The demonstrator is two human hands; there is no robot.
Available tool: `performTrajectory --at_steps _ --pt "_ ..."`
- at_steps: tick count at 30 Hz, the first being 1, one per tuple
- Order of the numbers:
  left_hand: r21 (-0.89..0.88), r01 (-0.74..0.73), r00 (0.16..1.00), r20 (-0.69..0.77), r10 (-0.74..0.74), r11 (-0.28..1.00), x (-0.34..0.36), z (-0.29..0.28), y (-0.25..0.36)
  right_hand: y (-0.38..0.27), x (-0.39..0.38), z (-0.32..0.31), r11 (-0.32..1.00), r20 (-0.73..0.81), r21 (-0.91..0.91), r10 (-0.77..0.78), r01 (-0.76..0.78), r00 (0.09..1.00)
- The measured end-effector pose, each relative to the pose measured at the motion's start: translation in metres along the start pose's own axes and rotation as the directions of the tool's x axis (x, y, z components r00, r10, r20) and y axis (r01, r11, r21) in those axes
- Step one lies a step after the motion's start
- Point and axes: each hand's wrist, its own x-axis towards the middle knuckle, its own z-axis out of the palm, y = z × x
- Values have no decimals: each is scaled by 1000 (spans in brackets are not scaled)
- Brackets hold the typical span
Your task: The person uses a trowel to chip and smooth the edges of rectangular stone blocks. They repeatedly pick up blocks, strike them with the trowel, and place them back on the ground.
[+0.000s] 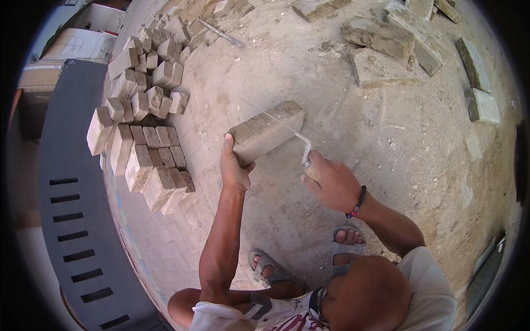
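My left hand (236, 165) grips the near left end of a long, rough grey-brown brick (270, 135), thumb on the upper edge and fingers below. The brick is tilted, its far end pointing up and right. My right hand (335, 182) is closed round the wooden handle of a trowel (306, 148) with a bent metal neck. The trowel's blade shows nearly edge-on as a thin line across the brick's top face; whether it touches the brick I cannot tell.
Stacked brick blocks (157, 146) stand at the left, with a looser heap (146, 74) behind. A dark slotted panel (72, 220) runs beyond them. Large slabs (381, 38) lie at the far right, with two blocks (485, 105) nearby. A stick (221, 32) lies on the dusty ground.
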Motion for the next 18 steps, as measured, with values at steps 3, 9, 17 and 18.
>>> performTrajectory --at_steps 3,9,17,18 --pt "-92 -64 997 43 69 994 -12 -6 -25 -12 13 12 977 141 -207 -15 44 990" --pt "-102 -116 992 40 121 988 -29 11 -40 63 61 -36 875 37 -468 157 -122 987" --pt "77 -474 874 160 458 877 -34 -3 -53 -4 35 -22 871 261 -482 40 94 965" --pt "83 -474 876 140 461 876 -34 1 -55 22 41 -31 849 226 -526 86 47 970"
